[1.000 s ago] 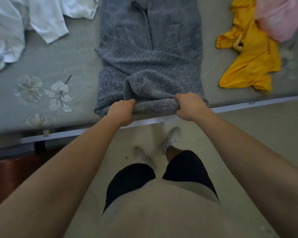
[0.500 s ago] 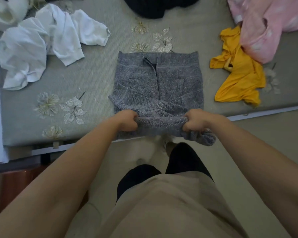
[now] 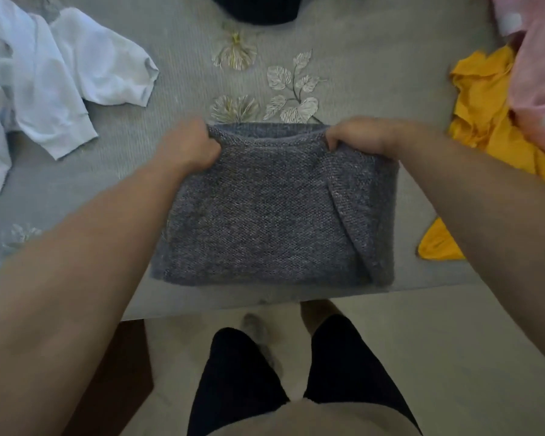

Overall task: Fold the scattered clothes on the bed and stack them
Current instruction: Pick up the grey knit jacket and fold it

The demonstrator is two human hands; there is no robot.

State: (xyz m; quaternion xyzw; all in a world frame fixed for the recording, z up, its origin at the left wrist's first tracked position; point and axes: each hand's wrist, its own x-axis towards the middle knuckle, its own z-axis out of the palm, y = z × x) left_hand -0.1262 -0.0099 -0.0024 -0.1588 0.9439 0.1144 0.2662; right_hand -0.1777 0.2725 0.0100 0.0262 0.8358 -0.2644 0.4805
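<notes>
Grey knit garment [image 3: 274, 212] folded flat, near bed [image 3: 177, 45] front edge | left hand [image 3: 188, 146] grips far-left corner | right hand [image 3: 364, 138] grips far-right corner | white clothes [image 3: 54, 80] left | yellow garment [image 3: 485, 121], pink garment [image 3: 538, 77] right

Dim, flat light, faint shadows; overall motion blur, heaviest at the bottom; wide-angle stretch at edges.

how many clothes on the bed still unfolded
4: white heap at left, dark garment at top edge, yellow garment at right, pink garment top right. White heap may hide more.
</notes>
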